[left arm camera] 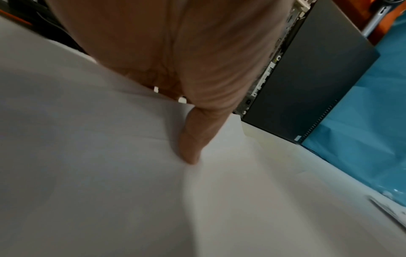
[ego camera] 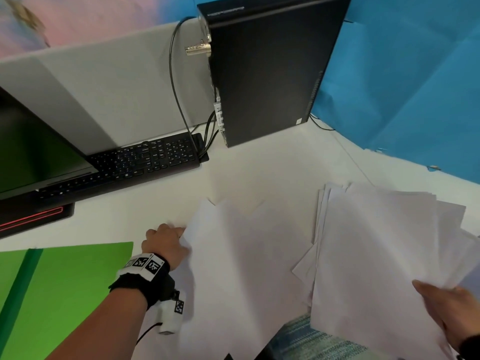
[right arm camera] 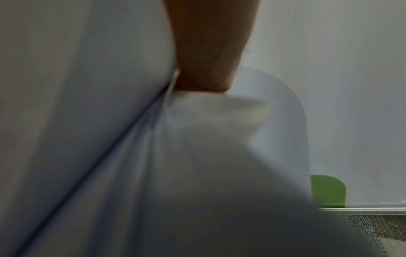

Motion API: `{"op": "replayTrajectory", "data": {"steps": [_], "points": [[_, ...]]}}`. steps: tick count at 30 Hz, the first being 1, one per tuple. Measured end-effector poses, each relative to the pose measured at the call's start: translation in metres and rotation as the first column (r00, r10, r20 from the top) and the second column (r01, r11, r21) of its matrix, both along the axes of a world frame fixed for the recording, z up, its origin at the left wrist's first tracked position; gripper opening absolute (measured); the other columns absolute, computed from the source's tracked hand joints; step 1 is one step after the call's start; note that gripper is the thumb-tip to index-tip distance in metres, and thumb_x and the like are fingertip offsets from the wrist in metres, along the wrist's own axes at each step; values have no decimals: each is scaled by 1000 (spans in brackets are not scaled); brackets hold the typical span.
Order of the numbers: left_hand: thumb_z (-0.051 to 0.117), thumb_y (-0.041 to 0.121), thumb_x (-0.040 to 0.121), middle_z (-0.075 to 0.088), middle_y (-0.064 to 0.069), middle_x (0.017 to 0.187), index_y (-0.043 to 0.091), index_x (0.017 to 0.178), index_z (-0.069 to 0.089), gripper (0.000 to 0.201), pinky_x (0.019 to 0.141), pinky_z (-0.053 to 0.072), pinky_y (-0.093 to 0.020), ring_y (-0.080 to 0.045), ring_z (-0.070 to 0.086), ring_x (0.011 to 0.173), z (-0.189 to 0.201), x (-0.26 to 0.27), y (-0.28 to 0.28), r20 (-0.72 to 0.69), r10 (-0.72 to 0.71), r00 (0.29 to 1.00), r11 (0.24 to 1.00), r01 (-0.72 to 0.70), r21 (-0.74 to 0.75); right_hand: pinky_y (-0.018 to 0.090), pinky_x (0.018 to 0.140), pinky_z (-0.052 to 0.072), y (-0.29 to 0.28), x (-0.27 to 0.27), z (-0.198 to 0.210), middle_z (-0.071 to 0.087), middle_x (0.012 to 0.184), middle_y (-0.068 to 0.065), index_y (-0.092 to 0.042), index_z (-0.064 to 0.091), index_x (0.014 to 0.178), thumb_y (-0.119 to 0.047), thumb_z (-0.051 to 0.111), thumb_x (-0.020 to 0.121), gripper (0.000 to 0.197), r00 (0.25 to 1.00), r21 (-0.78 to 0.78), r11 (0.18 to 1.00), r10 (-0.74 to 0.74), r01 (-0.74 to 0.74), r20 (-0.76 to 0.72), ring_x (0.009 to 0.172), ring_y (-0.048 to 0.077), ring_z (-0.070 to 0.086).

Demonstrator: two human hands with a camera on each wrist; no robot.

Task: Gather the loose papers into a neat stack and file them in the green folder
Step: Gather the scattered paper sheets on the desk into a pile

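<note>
White loose papers (ego camera: pixel 233 255) lie spread over the middle of the white desk. My left hand (ego camera: pixel 166 242) grips their left edge, thumb (left arm camera: pixel 193 139) on top of the sheets (left arm camera: pixel 110 173). My right hand (ego camera: pixel 452 307) pinches the near corner of a thicker fanned bundle of papers (ego camera: pixel 376 242), lifted off the desk at the right. In the right wrist view the thumb (right arm camera: pixel 208 52) presses on that bundle (right arm camera: pixel 110 139). The open green folder (ego camera: pixel 65 294) lies flat at the lower left, a sliver of the folder (right arm camera: pixel 328 191) also showing past the sheets.
A black keyboard (ego camera: pixel 135 159) and a dark monitor (ego camera: pixel 33 152) stand at the back left. A black computer tower (ego camera: pixel 265 71) with cables stands at the back centre. Blue sheeting (ego camera: pixel 415 87) covers the right wall. The desk's near edge (right arm camera: pixel 362 211) borders patterned carpet (ego camera: pixel 311 341).
</note>
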State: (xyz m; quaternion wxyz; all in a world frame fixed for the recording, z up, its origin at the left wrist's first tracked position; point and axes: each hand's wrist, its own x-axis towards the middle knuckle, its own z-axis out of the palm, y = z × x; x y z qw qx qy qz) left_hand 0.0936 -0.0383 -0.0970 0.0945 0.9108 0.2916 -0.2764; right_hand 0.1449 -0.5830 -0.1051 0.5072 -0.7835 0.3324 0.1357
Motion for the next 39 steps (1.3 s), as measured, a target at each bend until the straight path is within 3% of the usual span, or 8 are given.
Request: {"op": "replayTrajectory", "data": {"steps": [4, 8, 12, 17, 23, 29, 34, 39], "points": [[64, 31, 77, 48, -10, 125, 33, 120, 66, 43, 98, 45, -37, -33, 53, 113, -1, 4, -8, 65, 77, 995, 982, -65, -176, 39, 75, 47, 4, -3, 3, 76, 77, 18, 5, 70, 100, -5, 72, 86, 17, 1000, -39, 999, 8, -8, -8, 83, 34, 67], [68, 18, 67, 65, -11, 93, 38, 65, 65, 20, 59, 46, -22, -27, 67, 76, 5, 10, -17, 140, 161, 977, 920, -98, -379, 38, 73, 47, 14, -6, 3, 72, 87, 22, 3, 71, 96, -9, 72, 88, 14, 999, -75, 997, 32, -33, -20, 80, 33, 66], [67, 28, 68, 68, -5, 102, 31, 98, 72, 30, 79, 53, -31, -28, 65, 98, 5, 13, -38, 101, 164, 981, 936, -122, -331, 49, 90, 52, 27, -9, -6, 74, 92, 23, -1, 71, 96, -18, 74, 86, 21, 998, -115, 993, 19, -25, -58, 89, 39, 70], [69, 36, 76, 41, -10, 132, 24, 141, 35, 74, 93, 45, -39, -35, 46, 120, -1, 8, -73, 55, 95, 994, 986, -87, -140, 50, 85, 54, 40, -14, -12, 75, 89, 21, 3, 72, 96, -18, 74, 84, 24, 996, -88, 996, 15, -22, -84, 82, 34, 70], [72, 36, 70, 62, -4, 129, 26, 142, 36, 81, 99, 48, -37, -29, 57, 121, -4, 9, -71, 11, 198, 980, 947, -189, -261, 39, 78, 47, 43, -14, -5, 71, 91, 21, 5, 68, 99, -9, 72, 86, 19, 998, -111, 994, 2, -9, -66, 79, 30, 64], [73, 6, 70, 73, -5, 83, 24, 73, 66, 19, 75, 52, -30, -28, 71, 87, 8, 16, -62, 46, 195, 980, 842, -143, -521, 43, 82, 52, 43, -11, -4, 74, 91, 21, -1, 72, 97, -8, 72, 86, 13, 997, -26, 998, -53, 51, -61, 84, 34, 70], [62, 21, 57, 76, -8, 83, 16, 87, 72, 32, 78, 56, -38, -24, 71, 77, 35, 21, -33, 153, 188, 970, 822, -70, -565, 60, 90, 56, 26, -3, -29, 79, 87, 15, -6, 74, 93, -25, 77, 73, 28, 996, -34, 999, -45, 43, -74, 84, 36, 74], [68, -17, 73, 76, -8, 69, -1, 95, 69, 27, 52, 57, -27, -19, 69, 54, 75, 29, 9, 199, 512, 836, 647, -222, -730, 58, 91, 54, 35, 10, -17, 78, 89, 17, -4, 72, 92, -12, 71, 83, 12, 996, 25, 998, -54, 56, -68, 85, 37, 74]]}}
